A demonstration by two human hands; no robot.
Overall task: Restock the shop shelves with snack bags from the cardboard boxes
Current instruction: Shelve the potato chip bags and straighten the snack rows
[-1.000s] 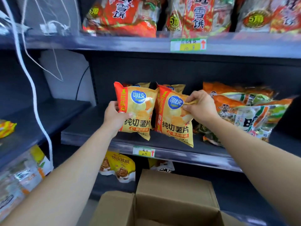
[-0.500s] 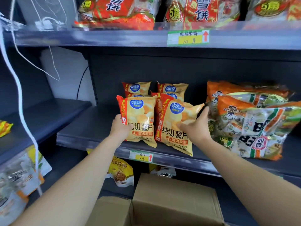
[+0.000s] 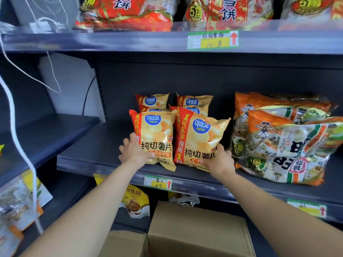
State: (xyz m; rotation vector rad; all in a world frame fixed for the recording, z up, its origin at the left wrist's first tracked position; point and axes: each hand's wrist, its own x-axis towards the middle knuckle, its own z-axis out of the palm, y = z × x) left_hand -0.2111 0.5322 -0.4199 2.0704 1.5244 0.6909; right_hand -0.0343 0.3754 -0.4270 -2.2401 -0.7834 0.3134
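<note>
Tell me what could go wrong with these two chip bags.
The left chip bag and right chip bag stand close to the front edge of the shelf; released by the left hand and right hand, they may topple forward. The right one tilts toward the rice cracker packs and could slump onto them.

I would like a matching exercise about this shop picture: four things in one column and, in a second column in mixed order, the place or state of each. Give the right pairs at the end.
Things
1. left chip bag
2. right chip bag
3. cardboard box
4. red bags

Places or states
A. on the top shelf
B. gripped at its lower corner by the right hand
C. lower than the middle shelf, at the bottom of the picture
D. gripped at its lower corner by the left hand

Pairs: 1-D, 2-B, 3-C, 4-A
</note>
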